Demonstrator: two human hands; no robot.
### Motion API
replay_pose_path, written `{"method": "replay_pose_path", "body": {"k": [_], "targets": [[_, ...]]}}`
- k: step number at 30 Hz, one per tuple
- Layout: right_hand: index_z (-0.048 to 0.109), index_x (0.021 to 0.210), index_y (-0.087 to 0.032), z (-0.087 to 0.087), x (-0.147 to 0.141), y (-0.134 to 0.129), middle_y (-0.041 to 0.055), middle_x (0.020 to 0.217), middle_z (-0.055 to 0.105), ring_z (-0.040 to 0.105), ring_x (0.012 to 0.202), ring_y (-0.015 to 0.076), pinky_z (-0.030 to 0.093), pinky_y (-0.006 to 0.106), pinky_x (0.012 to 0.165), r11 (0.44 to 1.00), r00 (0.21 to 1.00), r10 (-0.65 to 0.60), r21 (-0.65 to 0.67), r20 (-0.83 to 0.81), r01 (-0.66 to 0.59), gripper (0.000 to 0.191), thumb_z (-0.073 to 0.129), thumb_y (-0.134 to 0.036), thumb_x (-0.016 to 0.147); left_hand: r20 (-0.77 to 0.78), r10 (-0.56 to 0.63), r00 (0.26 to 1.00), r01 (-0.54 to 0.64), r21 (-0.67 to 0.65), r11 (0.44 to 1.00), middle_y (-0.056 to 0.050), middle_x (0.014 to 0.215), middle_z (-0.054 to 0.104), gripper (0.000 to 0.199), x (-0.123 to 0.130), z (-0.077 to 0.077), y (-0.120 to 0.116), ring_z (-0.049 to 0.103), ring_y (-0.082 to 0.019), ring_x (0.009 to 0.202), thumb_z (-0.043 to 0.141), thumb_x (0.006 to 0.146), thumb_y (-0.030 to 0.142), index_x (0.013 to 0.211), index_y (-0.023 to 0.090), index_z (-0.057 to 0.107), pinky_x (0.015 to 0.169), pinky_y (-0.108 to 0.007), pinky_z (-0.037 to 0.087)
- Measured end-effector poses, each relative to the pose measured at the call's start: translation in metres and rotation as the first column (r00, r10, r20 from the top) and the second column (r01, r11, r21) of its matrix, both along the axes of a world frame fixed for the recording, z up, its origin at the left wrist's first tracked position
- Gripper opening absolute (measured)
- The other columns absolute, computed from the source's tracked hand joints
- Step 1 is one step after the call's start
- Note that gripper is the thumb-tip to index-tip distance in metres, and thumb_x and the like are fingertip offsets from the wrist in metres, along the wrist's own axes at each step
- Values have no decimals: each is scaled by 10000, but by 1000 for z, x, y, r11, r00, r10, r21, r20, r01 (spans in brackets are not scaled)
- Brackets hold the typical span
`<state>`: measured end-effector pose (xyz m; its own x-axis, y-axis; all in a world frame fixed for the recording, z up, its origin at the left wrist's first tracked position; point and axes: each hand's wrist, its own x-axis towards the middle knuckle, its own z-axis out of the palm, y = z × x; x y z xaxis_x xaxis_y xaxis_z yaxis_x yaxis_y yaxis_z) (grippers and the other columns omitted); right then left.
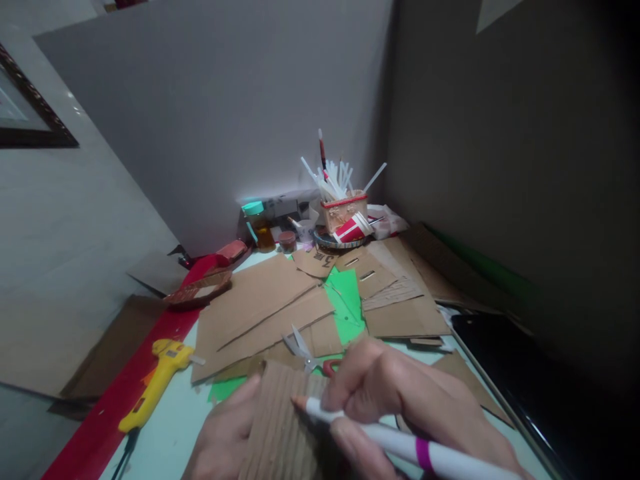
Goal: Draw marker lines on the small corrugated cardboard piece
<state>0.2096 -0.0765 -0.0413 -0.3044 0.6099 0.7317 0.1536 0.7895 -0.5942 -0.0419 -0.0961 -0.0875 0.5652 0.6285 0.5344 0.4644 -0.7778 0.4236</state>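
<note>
My left hand (225, 433) grips a piece of corrugated cardboard (275, 427) at the lower middle, its ridges showing; part of the fingers is hidden behind the piece. In my right hand (405, 393) is a white marker (395, 443) with a purple band, held in a pinch. The marker's brownish tip meets the ridged face of the cardboard, or comes very near it. Just beyond, scissors (307, 357) with red handles lie with their blades apart, and my right hand covers part of one handle.
Flat cardboard sheets (260, 293) and green paper (347, 307) spread over the pale table. A yellow glue gun (160, 383) lies left, beside a wicker basket (200, 290). A box of white sticks (345, 210) and a teal-lidded jar (260, 230) stand behind. A dark phone-like slab (505, 360) is right.
</note>
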Motion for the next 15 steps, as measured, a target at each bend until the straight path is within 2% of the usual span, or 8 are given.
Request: {"method": "replay_pose_path", "body": {"k": [2,4,6,8,10,15], "targets": [[467,868,-259,-5,-4,2,-38,807,674,656,615,75,514,155,513,999,1000,-15,31,-23,16,233,592,-65,902,6,13,1000,-13,-23,1000,-41,913,779,184,2,0,-1,738,-198,868,642,1052,224,904,189,746,753,-359,641],[486,848,-253,-8,-7,3,-45,755,643,622,577,66,465,146,457,995,993,-61,71,-105,69,214,584,-65,879,25,20,999,-18,-68,998,-48,943,781,193,5,0,1,747,-186,851,595,1077,238,982,190,755,717,-326,651],[513,824,-245,-8,-7,2,-51,716,626,600,544,61,439,150,424,995,988,-89,38,-128,94,202,596,-67,868,45,30,999,-24,-119,993,-49,967,775,248,7,1,3,753,-170,813,525,1111,280,1051,189,748,673,-291,654],[514,801,-238,-4,-5,-1,-51,732,642,614,560,59,473,155,463,997,996,-68,-44,-53,65,201,624,-100,896,56,53,997,-43,-158,987,-36,944,767,257,10,3,4,742,-151,756,514,1119,309,1067,199,741,627,-259,642],[521,784,-231,1,-1,-3,-46,743,647,630,585,60,500,158,500,992,997,-69,-100,36,72,214,645,-132,928,59,77,995,-66,-172,983,-22,920,760,181,12,7,3,736,-145,727,589,1093,299,1083,189,732,623,-263,643],[612,830,-215,10,8,-7,-40,713,630,626,560,55,513,134,476,988,985,-124,-81,118,134,178,581,-123,979,45,97,994,-90,-130,987,-20,914,768,160,16,10,-3,739,-144,737,595,1087,252,1039,196,737,631,-257,639]]}}
